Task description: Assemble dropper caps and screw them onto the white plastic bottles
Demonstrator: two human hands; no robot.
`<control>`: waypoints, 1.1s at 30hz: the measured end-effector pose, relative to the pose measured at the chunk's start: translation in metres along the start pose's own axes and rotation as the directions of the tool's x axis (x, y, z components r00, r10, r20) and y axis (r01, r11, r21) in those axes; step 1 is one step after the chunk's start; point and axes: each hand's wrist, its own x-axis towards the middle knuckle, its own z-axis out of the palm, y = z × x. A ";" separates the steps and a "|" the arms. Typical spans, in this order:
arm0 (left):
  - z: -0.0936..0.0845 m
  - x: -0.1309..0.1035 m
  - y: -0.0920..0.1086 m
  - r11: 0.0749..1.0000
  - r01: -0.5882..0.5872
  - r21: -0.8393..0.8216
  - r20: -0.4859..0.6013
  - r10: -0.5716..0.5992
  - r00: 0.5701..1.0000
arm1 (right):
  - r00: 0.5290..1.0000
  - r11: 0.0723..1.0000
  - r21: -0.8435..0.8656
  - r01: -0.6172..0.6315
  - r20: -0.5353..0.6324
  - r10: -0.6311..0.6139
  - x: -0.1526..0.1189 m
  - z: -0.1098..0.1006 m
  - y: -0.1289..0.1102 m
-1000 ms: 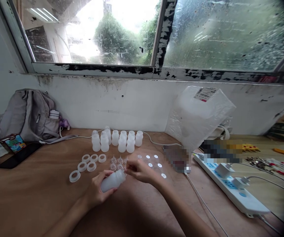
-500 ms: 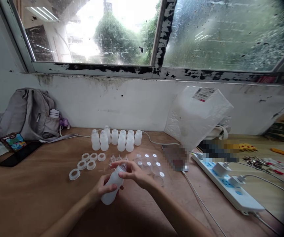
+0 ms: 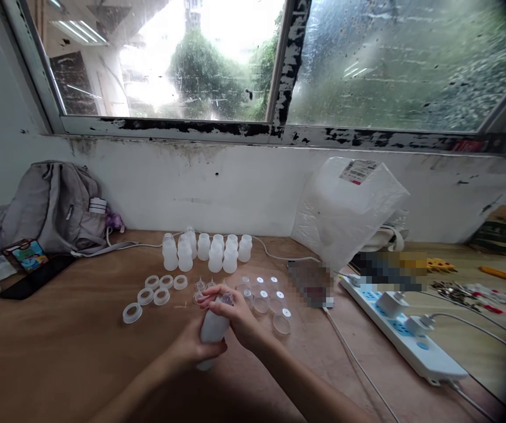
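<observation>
The fingers of the right hand (image 3: pixel 239 317) were curled closed around the neck end of a milky bottle (image 3: pixel 215 328), its clear top (image 3: pixel 227 299) showing between thumb and forefinger. The left hand (image 3: pixel 189 345) was wrapped around the body. The step looked like fitting or tightening that top; the next move seemed to call for a firm left hold and an even turn or press. The bottle leaned, top rightward, before the wooden table's (image 3: pixel 81 341) white rings (image 3: pixel 161 304), clear cups (image 3: pixel 282 325) and standing bottles (image 3: pixel 215 259)

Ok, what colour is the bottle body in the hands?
Frosted white bottle body; it shows best in the head view.
</observation>
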 end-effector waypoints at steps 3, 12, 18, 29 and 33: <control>0.004 0.006 -0.004 0.975 -0.070 0.210 -0.156 0.104 0.982 | 0.996 0.998 -0.048 0.043 -0.080 -0.046 0.002 0.000 0.001; 0.007 0.010 -0.035 0.771 -0.204 0.603 -0.276 0.441 0.854 | 0.977 0.933 -0.326 0.152 -0.091 -0.191 -0.005 0.003 0.004; -0.007 0.010 -0.034 0.709 -0.113 0.696 -0.324 0.450 0.832 | 0.969 0.709 -0.705 0.017 -0.163 -0.185 -0.020 -0.049 -0.016; -0.011 0.005 -0.032 0.584 -0.239 0.776 -0.155 0.544 0.825 | 0.973 0.146 -0.970 -0.192 -0.168 0.161 -0.059 -0.128 -0.030; -0.012 0.002 -0.030 0.574 -0.256 0.778 -0.148 0.563 0.813 | 0.974 0.222 -0.962 -0.157 -0.113 0.196 -0.043 -0.107 -0.055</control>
